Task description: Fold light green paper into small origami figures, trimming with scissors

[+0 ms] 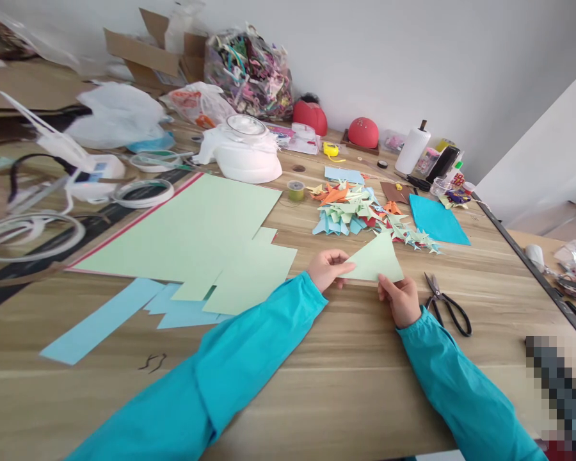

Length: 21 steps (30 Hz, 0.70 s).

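Both my hands hold a pale green paper triangle just above the wooden table. My left hand pinches its left corner. My right hand grips its lower right edge with curled fingers. Both arms wear bright teal sleeves. Black scissors lie just right of my right hand. Beyond the triangle sits a heap of small folded paper figures in green, blue, orange and red.
Large pale green sheets and light blue strips lie to the left. A blue sheet is at the right. A white pot, a thread spool, tape rolls, bags and boxes crowd the far side.
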Available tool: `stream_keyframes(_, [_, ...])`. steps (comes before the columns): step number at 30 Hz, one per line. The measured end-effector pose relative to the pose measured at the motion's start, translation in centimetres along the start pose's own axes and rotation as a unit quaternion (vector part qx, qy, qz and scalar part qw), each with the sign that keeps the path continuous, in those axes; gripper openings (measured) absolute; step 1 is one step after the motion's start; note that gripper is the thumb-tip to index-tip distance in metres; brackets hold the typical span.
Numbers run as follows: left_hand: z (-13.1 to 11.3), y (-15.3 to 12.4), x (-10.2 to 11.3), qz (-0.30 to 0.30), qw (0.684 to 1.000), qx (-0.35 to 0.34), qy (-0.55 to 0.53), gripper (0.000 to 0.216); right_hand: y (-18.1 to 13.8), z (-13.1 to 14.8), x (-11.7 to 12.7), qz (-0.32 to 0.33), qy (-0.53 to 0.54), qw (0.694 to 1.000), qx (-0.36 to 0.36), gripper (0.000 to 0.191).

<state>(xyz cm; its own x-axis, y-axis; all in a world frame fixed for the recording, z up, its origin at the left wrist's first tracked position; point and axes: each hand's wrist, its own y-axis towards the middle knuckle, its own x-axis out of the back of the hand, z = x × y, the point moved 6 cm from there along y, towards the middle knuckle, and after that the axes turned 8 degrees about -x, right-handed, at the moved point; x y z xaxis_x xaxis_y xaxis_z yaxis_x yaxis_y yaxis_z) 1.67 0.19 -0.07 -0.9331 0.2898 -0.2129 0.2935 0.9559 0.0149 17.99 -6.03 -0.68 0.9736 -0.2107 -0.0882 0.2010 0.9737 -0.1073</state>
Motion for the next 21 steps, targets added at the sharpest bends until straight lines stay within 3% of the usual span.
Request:
stream_keyframes(5, [-0.4,0.3,1.1,-0.090,0.995,-0.035,-0.028,0.039,-0.3,0.4,-0.2,0.015,-0.049,0.999,0.009,0.030])
stream_keyframes(9, [-0.6,0.4,1.3,-0.116,0.990,-0.055,-0.060,0.039,-1.0,0.8,-1.3,0.094,-0.139,0.986,0.018,0.031])
stream_keyframes(11, [-0.8,0.5,1.2,-0.108,0.989,-0.054,-0.079,0.039,-1.2,0.8,-1.7,0.129,-0.120,0.984,0.012,0.036])
stream_keyframes(13, [-1.0,0.5,1.3,-0.099,0.989,-0.053,-0.093,0.038,-1.0,0.8,-1.6,0.125,-0.040,0.991,-0.007,0.053])
stream_keyframes(15, [-1.1,0.5,1.1,-0.073,0.993,-0.038,-0.085,0.036,-0.4,0.7,-0.9,0.086,0.053,0.994,-0.039,0.066])
stream_keyframes(18, [-1.0,0.2,0.2,0.020,0.999,0.001,-0.042,0.034,0.2,0.6,-0.2,0.052,0.137,0.986,-0.084,0.054])
stream_keyframes(21, [-1.0,-0.2,-1.0,0.107,0.994,0.003,-0.005,0.045,0.3,0.8,-0.2,0.072,0.134,0.983,-0.100,0.041])
